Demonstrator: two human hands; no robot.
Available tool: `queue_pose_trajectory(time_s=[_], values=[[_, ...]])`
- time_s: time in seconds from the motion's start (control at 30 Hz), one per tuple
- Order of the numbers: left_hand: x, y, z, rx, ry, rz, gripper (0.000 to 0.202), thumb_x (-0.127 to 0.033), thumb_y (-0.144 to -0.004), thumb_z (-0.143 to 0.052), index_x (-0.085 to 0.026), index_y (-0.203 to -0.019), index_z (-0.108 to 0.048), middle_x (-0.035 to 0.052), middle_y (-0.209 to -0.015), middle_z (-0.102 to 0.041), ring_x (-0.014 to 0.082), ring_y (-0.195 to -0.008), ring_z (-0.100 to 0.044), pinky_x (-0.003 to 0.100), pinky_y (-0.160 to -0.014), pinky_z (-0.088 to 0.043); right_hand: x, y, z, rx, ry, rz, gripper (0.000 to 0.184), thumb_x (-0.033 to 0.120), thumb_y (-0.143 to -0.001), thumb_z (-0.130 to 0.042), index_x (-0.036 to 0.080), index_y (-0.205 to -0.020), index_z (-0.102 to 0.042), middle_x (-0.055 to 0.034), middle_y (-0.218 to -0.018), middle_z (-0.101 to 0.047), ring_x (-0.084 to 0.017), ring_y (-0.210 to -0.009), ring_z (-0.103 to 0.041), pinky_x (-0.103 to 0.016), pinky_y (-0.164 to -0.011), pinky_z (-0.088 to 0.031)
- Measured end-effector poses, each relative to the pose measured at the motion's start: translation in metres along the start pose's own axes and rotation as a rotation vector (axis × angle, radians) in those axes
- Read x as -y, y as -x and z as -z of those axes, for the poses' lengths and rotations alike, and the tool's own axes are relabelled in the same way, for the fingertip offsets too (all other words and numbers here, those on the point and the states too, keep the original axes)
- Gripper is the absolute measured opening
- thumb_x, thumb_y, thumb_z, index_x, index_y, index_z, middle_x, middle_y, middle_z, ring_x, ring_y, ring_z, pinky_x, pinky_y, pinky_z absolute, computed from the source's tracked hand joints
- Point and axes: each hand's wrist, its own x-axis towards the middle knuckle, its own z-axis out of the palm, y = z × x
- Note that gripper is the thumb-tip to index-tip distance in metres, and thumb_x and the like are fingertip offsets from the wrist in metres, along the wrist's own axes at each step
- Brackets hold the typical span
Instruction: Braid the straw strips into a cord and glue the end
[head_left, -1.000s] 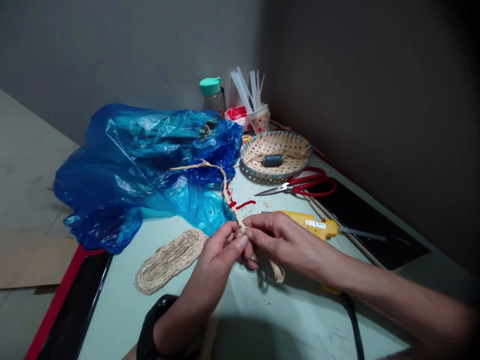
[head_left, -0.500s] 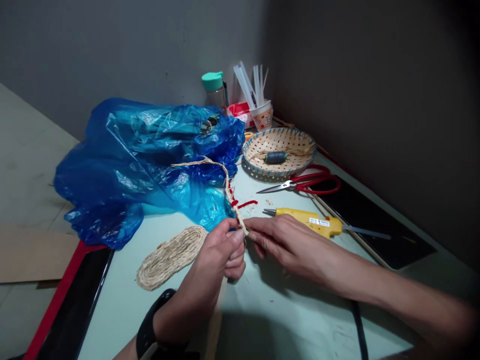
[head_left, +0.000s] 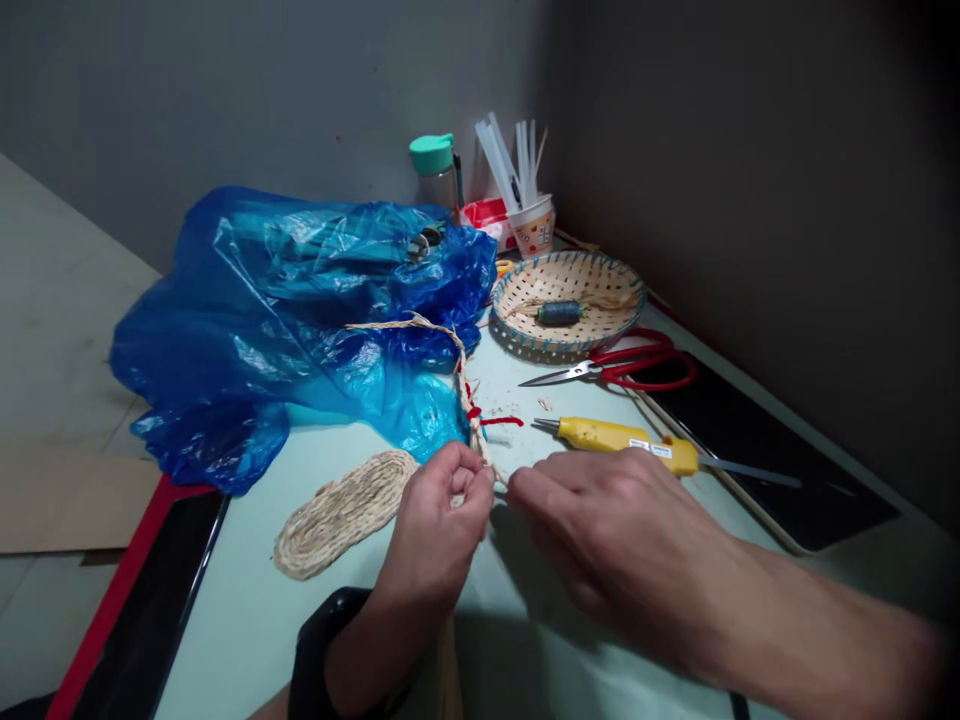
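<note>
A pale straw braid point(head_left: 478, 440) with red yarn point(head_left: 501, 421) worked into it runs away from my hands, its thin tail lying over the blue bag. My left hand point(head_left: 446, 510) is closed, pinching the near end of the braid between thumb and fingers. Just to its right, my right hand point(head_left: 600, 525) is closed on a strand that comes out of that end. From below my left hand a long, flat pale strip point(head_left: 448, 660) hangs toward me. An oval sole-shaped mat of coiled braid point(head_left: 341, 515) lies flat to the left.
A crumpled blue plastic bag point(head_left: 300, 330) covers the back left. Red-handled scissors point(head_left: 600, 368), a yellow glue gun point(head_left: 622, 440) and a dark flat panel point(head_left: 772, 450) lie to the right. Behind stand a woven basket point(head_left: 517, 325) holding a thread spool point(head_left: 560, 314), a cup point(head_left: 534, 232) of glue sticks and a green-lidded bottle point(head_left: 435, 172).
My right hand has pulled back to the right and turned over, drawing a strand out from the braid's end. My left hand keeps its pinch on the braid.
</note>
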Motion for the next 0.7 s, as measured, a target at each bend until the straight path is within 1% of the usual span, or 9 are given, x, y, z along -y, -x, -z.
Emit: queue_pose_trajectory(time_s=[0.07, 0.13, 0.2, 0.27, 0.4, 0.5, 0.6, 0.67, 0.7], values=[[0.003, -0.001, -0.001, 0.008, 0.063, 0.009, 0.02, -0.031, -0.08, -0.058, -0.019, -0.069, -0.047, -0.0088, -0.052, -0.038, 0.005, -0.046, -0.03, 0.019, -0.044, -0.023, 0.004, 0.002, -0.007, -0.058, 0.045, 0.11, 0.016, 0.003, -0.067, -0.049, 0.018, -0.071, -0.054, 0.0002, -0.059, -0.058, -0.015, -0.048, -0.046, -0.032, -0.047, -0.017], [0.005, 0.0, -0.001, 0.022, 0.129, 0.033, 0.021, -0.032, -0.079, -0.06, -0.018, -0.069, -0.048, -0.0094, -0.051, -0.037, 0.0045, -0.045, -0.026, 0.019, -0.043, -0.02, 0.007, 0.003, -0.015, -0.094, 0.109, 0.19, 0.019, 0.002, -0.066, -0.05, 0.017, -0.075, -0.055, 0.0001, -0.061, -0.058, -0.016, -0.05, -0.048, -0.033, -0.046, -0.017], [0.005, 0.001, -0.001, 0.05, 0.192, 0.058, 0.022, -0.036, -0.079, -0.062, -0.018, -0.073, -0.05, -0.01, -0.051, -0.034, 0.0046, -0.044, -0.023, 0.019, -0.042, -0.018, 0.008, 0.004, -0.02, -0.116, 0.17, 0.229, 0.02, 0.002, -0.068, -0.051, 0.015, -0.081, -0.057, -0.0005, -0.064, -0.058, -0.017, -0.052, -0.05, -0.033, -0.046, -0.019], [0.004, 0.003, -0.002, 0.062, 0.235, 0.072, 0.024, -0.039, -0.078, -0.063, -0.018, -0.076, -0.051, -0.0097, -0.053, -0.035, 0.005, -0.046, -0.022, 0.019, -0.043, -0.017, 0.008, 0.005, -0.023, -0.139, 0.224, 0.251, 0.015, 0.004, -0.072, -0.052, 0.014, -0.082, -0.058, -0.0015, -0.064, -0.058, -0.018, -0.053, -0.05, -0.033, -0.045, -0.021], [0.001, 0.007, -0.003, 0.026, 0.192, 0.041, 0.024, -0.039, -0.078, -0.065, -0.018, -0.078, -0.052, -0.0075, -0.059, -0.039, 0.0063, -0.051, -0.03, 0.019, -0.046, -0.023, 0.007, 0.005, -0.024, -0.153, 0.302, 0.309, 0.012, 0.005, -0.078, -0.051, 0.014, -0.078, -0.059, -0.0031, -0.065, -0.056, -0.018, -0.053, -0.049, -0.032, -0.045, -0.025], [0.0, 0.009, 0.0, 0.003, 0.143, 0.032, 0.024, -0.037, -0.078, -0.066, -0.016, -0.078, -0.054, -0.0069, -0.06, -0.042, 0.0063, -0.052, -0.031, 0.019, -0.047, -0.025, 0.008, 0.007, -0.026, -0.17, 0.321, 0.368, 0.016, 0.004, -0.081, -0.047, 0.011, -0.084, -0.061, -0.0067, -0.072, -0.06, -0.02, -0.06, -0.052, -0.033, -0.048, -0.031], [0.001, 0.01, 0.005, 0.004, 0.143, 0.047, 0.024, -0.036, -0.078, -0.067, -0.015, -0.082, -0.056, -0.0062, -0.061, -0.045, 0.0058, -0.051, -0.033, 0.019, -0.047, -0.025, 0.009, 0.007, -0.027, -0.182, 0.327, 0.406, 0.02, 0.002, -0.083, -0.045, 0.008, -0.088, -0.063, -0.0104, -0.077, -0.063, -0.02, -0.064, -0.053, -0.034, -0.051, -0.034], [0.002, 0.01, 0.007, 0.004, 0.139, 0.038, 0.022, -0.034, -0.077, -0.068, -0.014, -0.083, -0.058, -0.0042, -0.065, -0.051, 0.0062, -0.053, -0.038, 0.018, -0.049, -0.028, 0.009, 0.005, -0.025, -0.163, 0.295, 0.42, 0.021, 0.002, -0.084, -0.045, 0.008, -0.087, -0.064, -0.0109, -0.078, -0.064, -0.021, -0.066, -0.054, -0.034, -0.053, -0.034], [0.002, 0.01, 0.008, 0.002, 0.138, 0.029, 0.021, -0.033, -0.077, -0.068, -0.014, -0.082, -0.059, -0.0031, -0.066, -0.053, 0.0068, -0.055, -0.041, 0.018, -0.05, -0.029, 0.008, 0.003, -0.021, -0.151, 0.236, 0.403, 0.019, 0.006, -0.086, -0.046, 0.009, -0.086, -0.065, -0.0103, -0.077, -0.064, -0.021, -0.068, -0.054, -0.034, -0.055, -0.035]])
